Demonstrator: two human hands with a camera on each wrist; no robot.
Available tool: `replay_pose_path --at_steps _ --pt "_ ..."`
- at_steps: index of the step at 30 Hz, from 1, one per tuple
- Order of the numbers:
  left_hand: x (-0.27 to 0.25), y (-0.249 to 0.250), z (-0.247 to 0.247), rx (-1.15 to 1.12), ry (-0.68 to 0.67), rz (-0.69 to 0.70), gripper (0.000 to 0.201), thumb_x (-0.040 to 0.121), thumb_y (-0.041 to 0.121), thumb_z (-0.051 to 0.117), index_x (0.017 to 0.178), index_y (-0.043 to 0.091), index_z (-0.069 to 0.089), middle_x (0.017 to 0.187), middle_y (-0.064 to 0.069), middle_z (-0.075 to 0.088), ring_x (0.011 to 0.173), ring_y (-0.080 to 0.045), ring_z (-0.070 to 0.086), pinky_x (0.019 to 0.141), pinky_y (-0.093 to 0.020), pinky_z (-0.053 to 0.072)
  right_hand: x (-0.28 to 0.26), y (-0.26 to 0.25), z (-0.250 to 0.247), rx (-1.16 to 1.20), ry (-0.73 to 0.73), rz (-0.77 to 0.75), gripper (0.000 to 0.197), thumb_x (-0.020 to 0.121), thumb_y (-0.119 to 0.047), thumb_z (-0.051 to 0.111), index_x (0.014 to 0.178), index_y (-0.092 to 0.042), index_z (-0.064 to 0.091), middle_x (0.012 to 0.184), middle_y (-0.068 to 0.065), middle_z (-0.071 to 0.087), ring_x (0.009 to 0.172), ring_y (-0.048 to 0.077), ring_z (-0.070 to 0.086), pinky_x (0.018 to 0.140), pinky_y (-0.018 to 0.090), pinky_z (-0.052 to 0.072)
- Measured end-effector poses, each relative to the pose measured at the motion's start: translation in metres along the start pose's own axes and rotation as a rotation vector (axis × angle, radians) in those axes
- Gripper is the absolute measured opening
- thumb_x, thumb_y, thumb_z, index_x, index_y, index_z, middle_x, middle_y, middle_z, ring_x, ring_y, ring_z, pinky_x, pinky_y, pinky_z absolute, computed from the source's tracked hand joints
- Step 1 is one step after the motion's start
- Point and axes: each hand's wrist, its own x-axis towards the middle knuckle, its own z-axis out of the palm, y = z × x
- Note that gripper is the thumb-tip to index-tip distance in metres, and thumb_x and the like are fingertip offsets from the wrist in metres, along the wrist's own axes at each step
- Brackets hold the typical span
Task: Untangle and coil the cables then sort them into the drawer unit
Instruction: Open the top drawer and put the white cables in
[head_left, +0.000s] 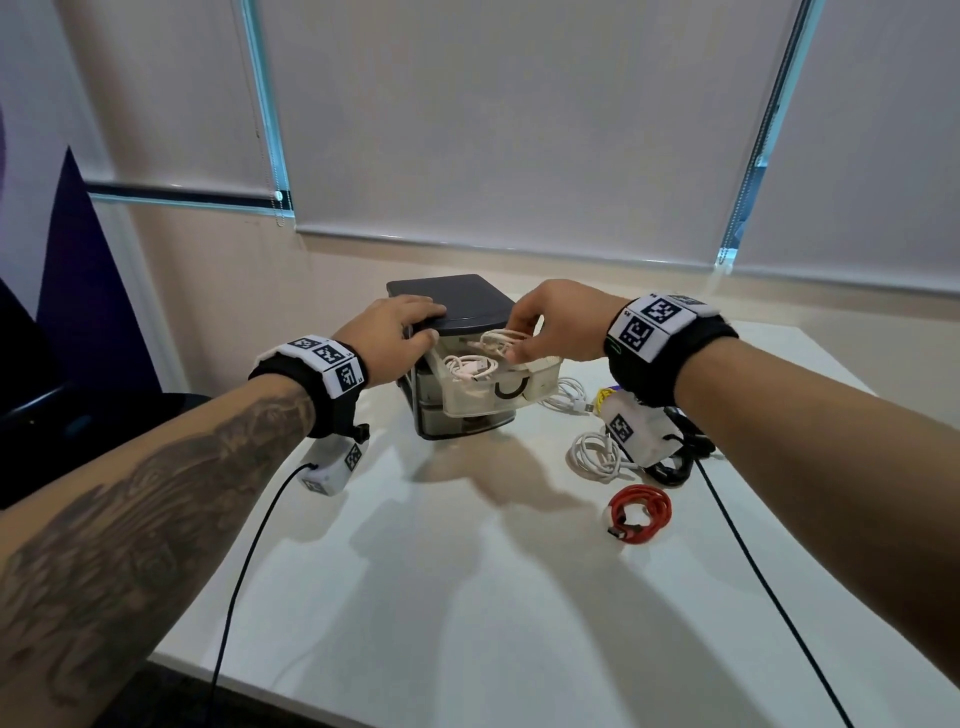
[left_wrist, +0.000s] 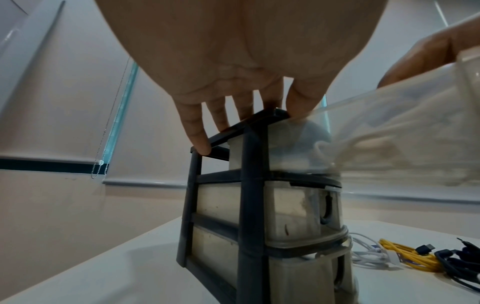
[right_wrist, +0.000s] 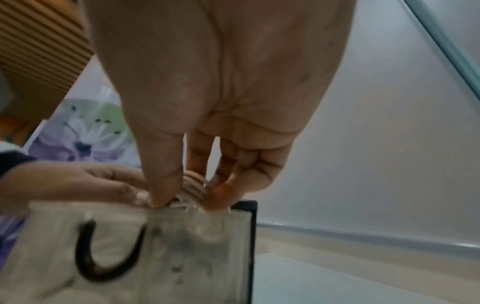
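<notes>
A dark-framed drawer unit (head_left: 441, 296) with translucent drawers stands at the back of the white table (head_left: 467, 571). Its top drawer (head_left: 483, 400) is pulled out toward me and holds a coiled white cable (head_left: 467, 366). My left hand (head_left: 428, 325) rests on the unit's front left top corner, fingers straight across the lid (left_wrist: 249, 111). My right hand (head_left: 514, 340) pinches a second coiled white cable (head_left: 501, 340) between thumb and fingers, low over the open drawer's right side (right_wrist: 182, 197). The two lower drawers (left_wrist: 298, 214) are closed.
Right of the unit lie a loose white cable (head_left: 566, 395), a yellow cable (left_wrist: 405, 255), a white coil (head_left: 597, 457), a black cable (head_left: 675, 462) and a red coil (head_left: 639, 512). The wall and blinds stand close behind the unit.
</notes>
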Motion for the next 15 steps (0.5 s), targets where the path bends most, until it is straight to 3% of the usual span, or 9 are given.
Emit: replay_pose_path --at_steps 3,5,7,9,12,13,15 --pt "0.000 -0.001 0.001 -0.011 0.012 0.002 0.041 0.097 0.023 0.056 0.138 0.018 0.055 0.146 -0.004 0.050 0.136 -0.022 0.042 0.116 -0.038 0.028 0.003 0.001 0.006 -0.011 0.043 -0.012 0.028 0.085 -0.033 0.078 0.104 -0.021 0.061 0.105 -0.003 0.066 0.092 0.020 0.060 0.072 0.029 0.042" --pt "0.000 -0.001 0.002 -0.017 0.024 0.009 0.040 0.097 0.022 0.056 0.137 0.018 0.056 0.145 -0.004 0.051 0.136 -0.022 0.042 0.116 -0.038 0.028 0.004 -0.001 0.012 -0.073 -0.012 -0.031 0.023 0.091 -0.041 0.070 0.103 -0.021 0.068 0.106 -0.003 0.068 0.095 0.019 0.061 0.077 0.031 0.046" --pt "0.000 -0.002 0.002 -0.014 0.031 0.015 0.040 0.097 0.021 0.057 0.137 0.018 0.056 0.145 -0.005 0.051 0.136 -0.022 0.042 0.116 -0.037 0.028 0.004 0.000 0.014 -0.078 -0.060 -0.036 0.031 0.095 -0.050 0.060 0.098 -0.023 0.075 0.105 -0.002 0.070 0.096 0.019 0.063 0.085 0.036 0.051" --pt "0.000 -0.002 0.002 -0.008 0.028 0.015 0.040 0.097 0.021 0.056 0.137 0.017 0.056 0.145 -0.005 0.051 0.136 -0.022 0.042 0.116 -0.037 0.028 0.001 0.007 0.011 0.006 0.023 -0.023 0.036 0.097 -0.051 0.056 0.096 -0.021 0.075 0.104 -0.003 0.068 0.095 0.019 0.062 0.088 0.037 0.051" --pt "0.000 0.000 0.003 0.003 0.034 0.013 0.040 0.097 0.021 0.056 0.137 0.017 0.056 0.145 -0.006 0.051 0.136 -0.023 0.042 0.116 -0.036 0.028 -0.009 0.034 0.007 0.179 0.290 0.094 0.019 0.099 -0.033 0.056 0.100 -0.019 0.069 0.101 -0.003 0.066 0.094 0.019 0.060 0.085 0.033 0.048" --pt "0.000 0.000 0.003 0.007 0.038 0.013 0.041 0.097 0.020 0.056 0.137 0.017 0.056 0.145 -0.006 0.051 0.136 -0.023 0.042 0.116 -0.036 0.027 -0.014 0.044 0.010 0.197 0.320 0.157 0.014 0.097 -0.025 0.056 0.100 -0.018 0.067 0.101 0.000 0.067 0.095 0.022 0.061 0.084 0.032 0.048" --pt "0.001 0.001 0.004 0.016 0.044 0.002 0.041 0.096 0.020 0.055 0.137 0.018 0.056 0.145 -0.006 0.051 0.135 -0.024 0.042 0.116 -0.036 0.027 -0.022 0.062 0.024 0.087 0.175 0.257 0.016 0.094 -0.016 0.055 0.105 -0.014 0.067 0.108 0.005 0.069 0.103 0.027 0.062 0.087 0.032 0.048"
